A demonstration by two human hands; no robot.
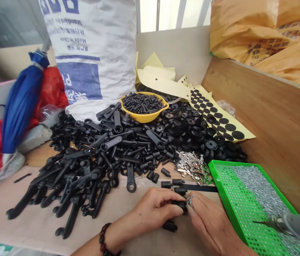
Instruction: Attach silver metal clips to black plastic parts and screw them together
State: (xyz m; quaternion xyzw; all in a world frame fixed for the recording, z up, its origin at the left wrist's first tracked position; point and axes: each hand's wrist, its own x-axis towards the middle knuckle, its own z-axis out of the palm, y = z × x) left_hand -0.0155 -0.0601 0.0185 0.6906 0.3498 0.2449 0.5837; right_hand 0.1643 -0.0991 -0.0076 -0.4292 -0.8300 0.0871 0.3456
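My left hand [156, 209] pinches a short black plastic knob [178, 204] between thumb and fingers, above the near part of the table. Against the knob's right end, the closed fingers of my right hand [211, 220] meet it; whatever they hold is hidden. Beneath my hands lies another black knob [170, 226]. Several more, such as this black knob [180, 191], lie just beyond my fingers. Farther back is a heap of small silvery metal clips [192, 165].
Black crank handles [77, 177] pile up at left, round black discs [192, 124] behind. A yellow bowl [144, 118] holds black ribbed pieces. At right, a green tray [227, 199] holds small metal pieces; a grey powered driver [299, 227] overhangs it. A white sack [112, 46] stands behind.
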